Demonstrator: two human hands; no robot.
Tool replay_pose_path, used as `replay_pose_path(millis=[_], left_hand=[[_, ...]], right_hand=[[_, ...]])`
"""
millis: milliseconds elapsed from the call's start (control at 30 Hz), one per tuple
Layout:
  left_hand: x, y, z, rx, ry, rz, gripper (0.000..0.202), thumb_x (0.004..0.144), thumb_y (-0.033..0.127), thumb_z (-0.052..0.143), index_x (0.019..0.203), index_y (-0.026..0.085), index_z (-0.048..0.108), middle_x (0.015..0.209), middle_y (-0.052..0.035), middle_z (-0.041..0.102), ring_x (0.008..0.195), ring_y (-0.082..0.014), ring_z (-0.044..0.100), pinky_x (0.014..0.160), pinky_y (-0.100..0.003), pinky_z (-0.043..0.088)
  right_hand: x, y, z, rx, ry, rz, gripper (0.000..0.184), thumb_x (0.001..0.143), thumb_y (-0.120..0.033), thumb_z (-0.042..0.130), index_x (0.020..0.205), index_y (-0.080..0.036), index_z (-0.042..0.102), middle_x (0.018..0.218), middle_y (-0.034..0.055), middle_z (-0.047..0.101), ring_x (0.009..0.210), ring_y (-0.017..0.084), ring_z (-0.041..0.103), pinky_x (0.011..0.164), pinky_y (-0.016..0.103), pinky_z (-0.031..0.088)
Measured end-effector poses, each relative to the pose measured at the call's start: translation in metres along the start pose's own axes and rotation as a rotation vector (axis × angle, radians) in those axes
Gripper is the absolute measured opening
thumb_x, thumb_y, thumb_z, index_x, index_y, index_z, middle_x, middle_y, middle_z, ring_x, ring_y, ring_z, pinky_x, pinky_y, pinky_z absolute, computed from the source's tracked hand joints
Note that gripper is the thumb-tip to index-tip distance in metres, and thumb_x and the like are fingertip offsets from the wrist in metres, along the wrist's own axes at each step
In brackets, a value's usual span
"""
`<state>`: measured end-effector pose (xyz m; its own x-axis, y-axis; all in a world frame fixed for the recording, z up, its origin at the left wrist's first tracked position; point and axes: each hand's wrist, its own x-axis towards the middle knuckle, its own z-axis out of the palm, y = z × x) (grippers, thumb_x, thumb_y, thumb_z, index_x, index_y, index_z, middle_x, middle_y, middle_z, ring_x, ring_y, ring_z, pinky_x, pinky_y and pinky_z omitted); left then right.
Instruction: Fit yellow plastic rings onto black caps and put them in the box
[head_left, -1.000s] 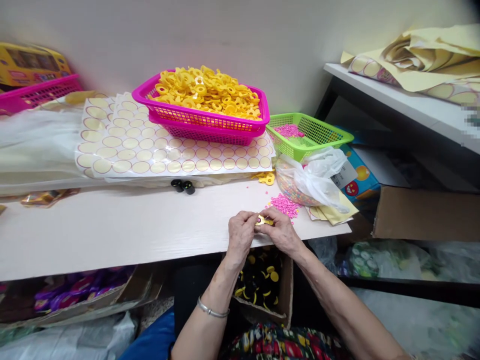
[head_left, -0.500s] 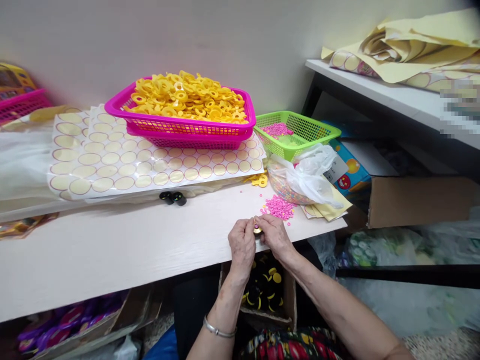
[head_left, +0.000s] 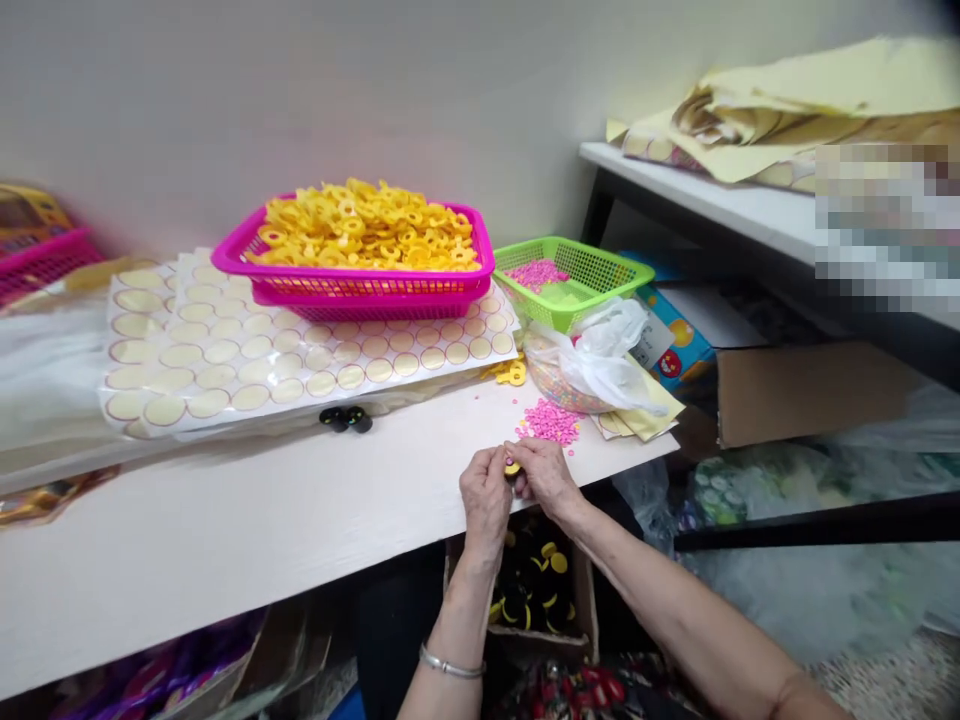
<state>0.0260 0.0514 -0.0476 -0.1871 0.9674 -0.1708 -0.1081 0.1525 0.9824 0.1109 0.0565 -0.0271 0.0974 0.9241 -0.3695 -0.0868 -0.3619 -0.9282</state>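
My left hand point(head_left: 484, 490) and my right hand point(head_left: 545, 473) meet at the near edge of the white table point(head_left: 225, 520). Both pinch a small yellow ring piece point(head_left: 512, 467) between their fingertips. A little pile of pink beads point(head_left: 551, 421) lies on the table just beyond my right hand. Under my hands a cardboard box point(head_left: 534, 590) holds several black and yellow round parts.
A pink basket point(head_left: 360, 285) heaped with yellow rings point(head_left: 367, 225) rests on sheets of round stickers point(head_left: 225, 350). A green basket point(head_left: 570, 285) holds pink beads. A plastic bag of coloured beads point(head_left: 592, 365), two black caps point(head_left: 345, 418), a shelf with yellow paper point(head_left: 750, 205) stand around.
The view has swung slightly right and down. My hands stay together on the small yellow piece, turning it a little between the fingertips.
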Motion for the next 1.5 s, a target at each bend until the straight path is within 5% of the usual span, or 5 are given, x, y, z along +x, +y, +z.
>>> replay_pose_path(millis=[267,767,1067,1367,1500], left_hand=[[-0.002,0.008,-0.018,0.0,-0.363,0.087,0.042,0.058,0.032,0.073,0.094,0.013,0.064,0.072,-0.0002,0.059,0.056,-0.0082,0.049,0.054,-0.021,0.04],[-0.031,0.018,-0.01,0.532,-0.28,0.73,0.018,0.063,0.014,0.06,0.08,0.018,0.066,0.077,-0.0028,0.06,0.074,-0.0157,0.052,0.067,-0.027,0.042],[0.004,0.001,-0.039,0.457,-0.064,0.447,0.02,0.062,0.029,0.067,0.077,0.017,0.063,0.067,0.0029,0.05,0.053,-0.0077,0.041,0.05,-0.02,0.036],[0.001,0.021,-0.05,0.032,-0.17,0.04,0.032,0.056,0.024,0.068,0.085,0.012,0.065,0.063,0.0023,0.053,0.048,-0.006,0.04,0.046,-0.019,0.031],[0.01,0.025,-0.048,-0.045,-0.184,-0.105,0.029,0.065,0.039,0.065,0.062,0.01,0.061,0.044,0.0036,0.045,0.039,-0.0047,0.034,0.039,-0.019,0.022]], right_hand=[[-0.001,0.0,-0.005,0.02,-0.041,-0.047,0.032,0.068,-0.045,0.057,0.063,-0.014,0.053,0.043,-0.0037,0.048,0.03,0.006,0.039,0.03,0.018,0.028],[-0.041,-0.006,-0.046,-0.043,-0.246,-0.121,0.04,0.053,-0.037,0.074,0.081,-0.012,0.061,0.059,-0.0036,0.051,0.052,0.007,0.043,0.05,0.021,0.036],[-0.011,-0.009,-0.023,-0.554,-0.057,-0.473,0.023,0.07,-0.026,0.063,0.091,-0.016,0.064,0.082,0.0017,0.05,0.071,0.012,0.048,0.066,0.024,0.038],[-0.018,-0.016,-0.013,-0.936,-0.137,-0.674,0.012,0.077,-0.03,0.059,0.085,-0.023,0.065,0.089,0.0014,0.052,0.086,0.016,0.044,0.072,0.026,0.034],[-0.015,-0.022,-0.011,-1.049,-0.167,-0.716,0.014,0.078,-0.033,0.059,0.08,-0.02,0.064,0.089,0.0028,0.055,0.085,0.016,0.043,0.072,0.027,0.033]])
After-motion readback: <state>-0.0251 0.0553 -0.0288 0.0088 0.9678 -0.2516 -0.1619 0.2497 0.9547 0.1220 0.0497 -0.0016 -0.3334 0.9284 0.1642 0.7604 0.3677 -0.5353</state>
